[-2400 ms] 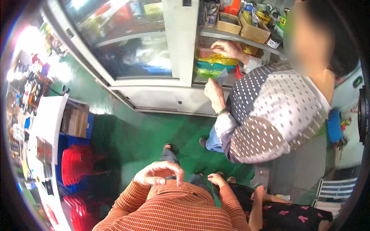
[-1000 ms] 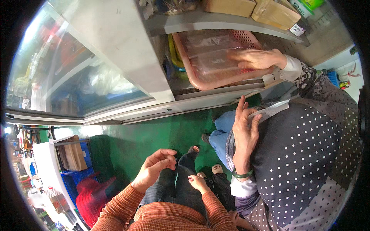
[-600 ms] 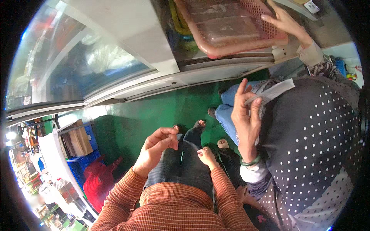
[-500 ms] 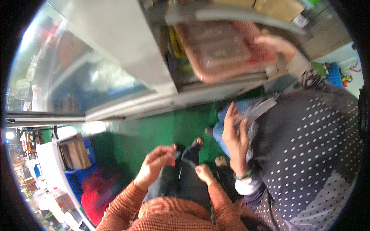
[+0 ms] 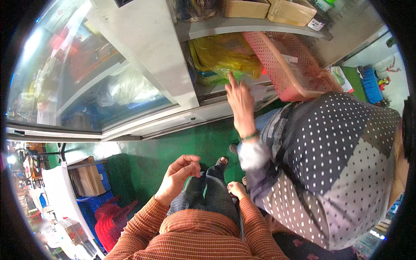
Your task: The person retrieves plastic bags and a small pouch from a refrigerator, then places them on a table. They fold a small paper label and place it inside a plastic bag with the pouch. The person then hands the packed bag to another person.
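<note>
My left hand (image 5: 180,175) hangs in front of my waist, its fingers curled toward the thumb, with nothing visible in them. Beside my right thigh is my right hand (image 5: 237,190); its fingers are closed, and whatever may be in them is hidden. Neither hand touches the cabinet. To my right a co-worker in a dotted dark top (image 5: 320,164) holds a pink perforated plastic basket (image 5: 288,89), tilted, by its far-right side. The co-worker's other hand (image 5: 240,102) points at the yellow plastic bag (image 5: 225,50) on the lower cabinet shelf.
A glass-fronted cabinet (image 5: 143,47) spans the far side, with cardboard boxes (image 5: 247,8) on its upper shelf. At left are a red plastic stool (image 5: 110,219), blue crates (image 5: 89,208) and a white-covered table (image 5: 60,186). The floor (image 5: 173,138) is green.
The co-worker has swung the pink basket to the right, uncovering the yellow bag, and stretched the other hand to the shelf. My hands have barely moved.
</note>
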Tool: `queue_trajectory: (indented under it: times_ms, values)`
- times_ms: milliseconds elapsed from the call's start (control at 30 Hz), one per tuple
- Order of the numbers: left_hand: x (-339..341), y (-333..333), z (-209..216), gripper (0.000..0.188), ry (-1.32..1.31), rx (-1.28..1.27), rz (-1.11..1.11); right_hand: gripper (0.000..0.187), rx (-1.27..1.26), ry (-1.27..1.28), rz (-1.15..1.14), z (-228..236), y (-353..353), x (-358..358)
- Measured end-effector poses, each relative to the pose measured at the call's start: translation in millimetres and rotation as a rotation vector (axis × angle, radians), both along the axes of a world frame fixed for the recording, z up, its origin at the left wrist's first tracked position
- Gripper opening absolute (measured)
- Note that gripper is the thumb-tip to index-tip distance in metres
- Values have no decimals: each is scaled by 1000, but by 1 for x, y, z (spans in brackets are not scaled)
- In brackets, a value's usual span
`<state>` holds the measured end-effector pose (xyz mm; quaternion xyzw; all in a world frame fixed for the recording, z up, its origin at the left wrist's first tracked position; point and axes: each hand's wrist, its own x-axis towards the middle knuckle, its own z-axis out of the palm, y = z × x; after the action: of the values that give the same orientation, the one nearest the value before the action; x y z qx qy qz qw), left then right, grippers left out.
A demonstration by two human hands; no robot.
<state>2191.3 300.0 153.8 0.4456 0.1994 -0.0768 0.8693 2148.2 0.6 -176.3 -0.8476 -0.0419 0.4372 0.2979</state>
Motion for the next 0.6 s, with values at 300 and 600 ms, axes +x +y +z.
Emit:
queue_trajectory:
  times_ms: [300, 600]
  values:
    - [-12, 11, 8, 20, -72, -2, -12, 22, -49, -12, -51, -3, 10, 10]
    - [-21, 19, 4, 19, -38, 33, -17, 23, -66, -39, -68, 15, 27, 11]
